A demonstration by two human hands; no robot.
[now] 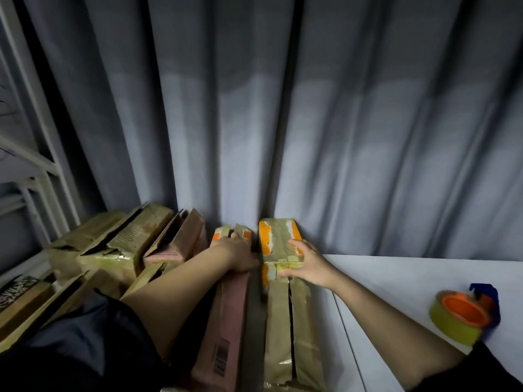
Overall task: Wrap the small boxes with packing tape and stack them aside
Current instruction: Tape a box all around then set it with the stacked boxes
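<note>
Both hands reach forward to a row of taped boxes set against a gray curtain. The right hand grips an orange box wrapped in brownish tape, fingers curled over its near end, the box resting on top of a longer taped box that runs toward the camera. The left hand lies on a second orange box just beside the first, fingers bent over its top; this one sits on a pink box with a barcode. To the left, more taped boxes are piled together near a white metal rack. On the white counter at right, well apart from the boxes, lies a tape roll with an orange core and a blue dispenser part.
</note>
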